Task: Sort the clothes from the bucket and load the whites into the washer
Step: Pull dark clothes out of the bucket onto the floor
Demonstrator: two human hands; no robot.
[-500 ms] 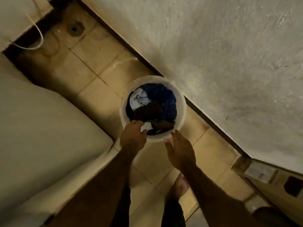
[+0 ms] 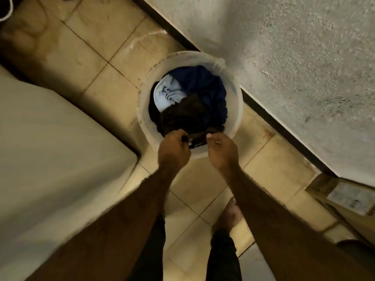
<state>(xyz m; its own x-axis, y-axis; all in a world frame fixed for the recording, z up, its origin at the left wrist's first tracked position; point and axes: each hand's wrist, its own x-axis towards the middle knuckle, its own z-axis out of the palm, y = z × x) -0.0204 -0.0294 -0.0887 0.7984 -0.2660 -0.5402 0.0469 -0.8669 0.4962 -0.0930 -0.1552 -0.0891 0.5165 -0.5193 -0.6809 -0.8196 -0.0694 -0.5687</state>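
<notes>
Half a second ago my right hand (image 2: 222,152) hung flat and open just short of the bucket (image 2: 237,110), while only my left hand (image 2: 174,148) was curled at the near rim. Now both have closed in at the bucket's 6 o'clock edge. My left fingers are clenched on the dark garment (image 2: 188,116), and my right thumb and curled fingers look to be pinching that same near edge, though blur makes the right grip less sure. The dark garment lies on top of the pile inside the bucket, not yet lifted out. It is no white, so I judge it goes aside first. The pale piece (image 2: 167,94) at the bucket's 10 o'clock is the likely one for the washer (image 2: 50,149), at my 9 o'clock, and the blue cloth (image 2: 205,88) fills 1 o'clock
</notes>
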